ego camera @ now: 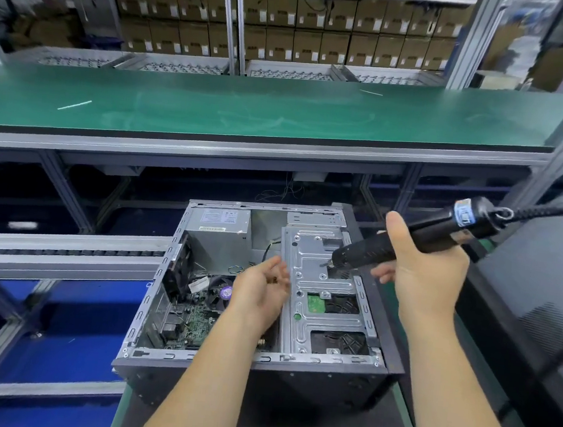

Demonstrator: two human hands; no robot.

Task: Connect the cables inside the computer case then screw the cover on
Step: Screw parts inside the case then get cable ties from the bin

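Nearest, lower centre of frame: open black-and-grey steel computer case (259, 362) lying on its side on the dark bench mat, side cover off, not seen anywhere in frame. Looks heavy & rigid; stamped sheet edges prob sharp, so if it needs shifting take it by the outer frame rails, not the inner lips.

Left hand (260, 292) hovers over the case centre, palm up, fingers loosely curled; may hold sthg small (a screw?), can't tell.

Under it, lower left inside the case: green motherboard (194, 322) w/ thin cables. Fragile; cables soft & light, so pinch them at the plug body, not the wire.

Right of centre: silver perforated drive cage plate (314, 285), stiff metal.

Right hand (425, 272) wraps round the black electric screwdriver (408, 239), thumb up, bit tip at or just above the cage plate. Tool is corded, cord runs off to upper right; cord drag could pull the tip off line.

Further back inside: grey power supply box (220, 231). Beyond, the long green workbench surface (266, 108) & brown cartons (289, 42) on shelving at the top.
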